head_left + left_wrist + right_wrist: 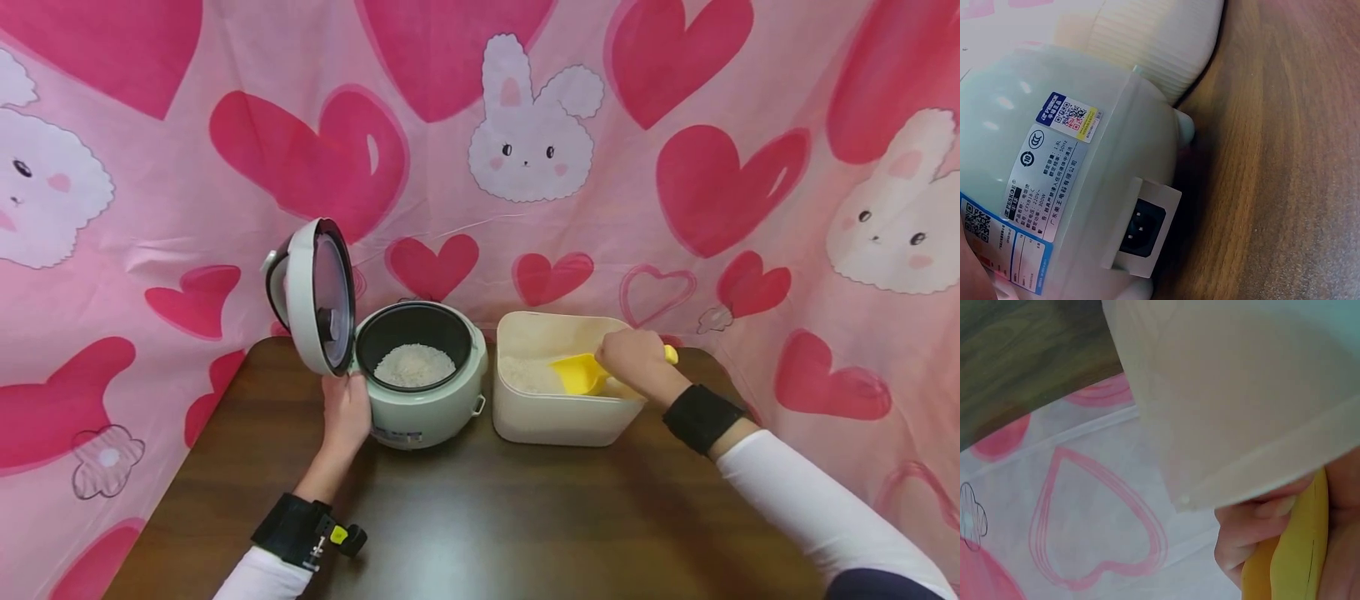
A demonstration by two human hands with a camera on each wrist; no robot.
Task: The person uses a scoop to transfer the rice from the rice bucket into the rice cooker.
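In the head view, my right hand [633,358] grips the handle of a yellow scoop [579,373], whose blade dips into the grain in a cream bin [558,421]. The right wrist view shows curled fingers [1241,534] round the yellow handle [1300,550], beside the bin's wall [1241,419]. My left hand [347,412] touches the left side of a pale green rice cooker [423,417], beneath its raised lid [303,300]; its fingertips are hidden. White rice [415,365] lies in the cooker's dark inner pot [375,337].
Cooker and bin stand side by side at the back of a brown wooden table [480,517]. A pink cloth [442,175] with hearts and rabbits hangs behind. In the left wrist view, the cooker's power socket [1141,228] has no plug in it.
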